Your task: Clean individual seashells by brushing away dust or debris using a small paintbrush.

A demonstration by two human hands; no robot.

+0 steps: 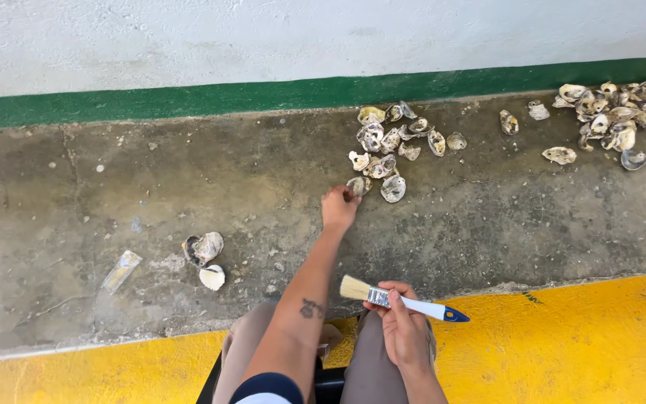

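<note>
2 hands are working: left hand (338,208) is closing on an oyster shell (356,185), right hand (404,322) is gripping a paintbrush (401,300), so brushing likely needs that shell lifted.

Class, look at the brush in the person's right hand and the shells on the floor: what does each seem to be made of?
Brush: pale bristles, shiny metal band, glossy white and blue handle, probably plastic or painted wood. Shells: rough, chalky, grey-white, likely oyster shell.
</note>
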